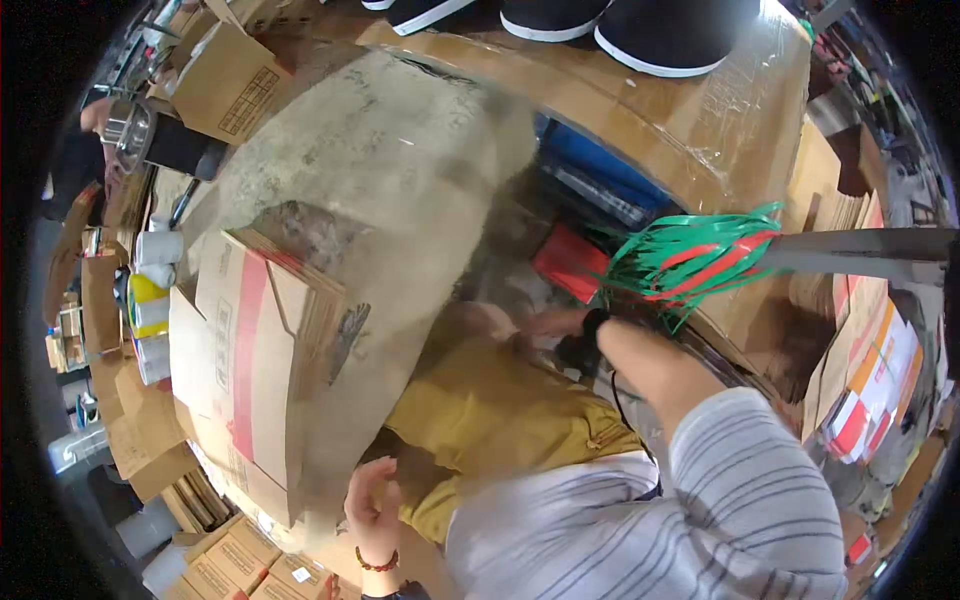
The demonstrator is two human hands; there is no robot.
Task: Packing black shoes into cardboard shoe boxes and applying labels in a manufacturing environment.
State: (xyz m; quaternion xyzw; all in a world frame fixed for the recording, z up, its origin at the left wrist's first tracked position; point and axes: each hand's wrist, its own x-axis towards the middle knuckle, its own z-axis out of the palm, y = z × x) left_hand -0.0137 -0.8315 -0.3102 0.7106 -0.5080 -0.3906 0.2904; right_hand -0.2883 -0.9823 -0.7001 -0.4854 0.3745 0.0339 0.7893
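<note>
My left hand, with a beaded bracelet at the wrist, is raised at the lower left. Its fingers are loosely bent and apart, with nothing seen in them. Closest to it is a stack of flattened cardboard cartons with a pink stripe, lying on a pale, worn surface. My right hand, below a black wristband, reaches down by the knee of my mustard trousers. Motion blurs its fingers, so what they touch does not show. Just beyond it is a red object.
Green and red plastic strips hang off a grey bar at right. Dark shoes with white soles stand on a taped carton at the far side. More cartons lie lower left; another person is far left.
</note>
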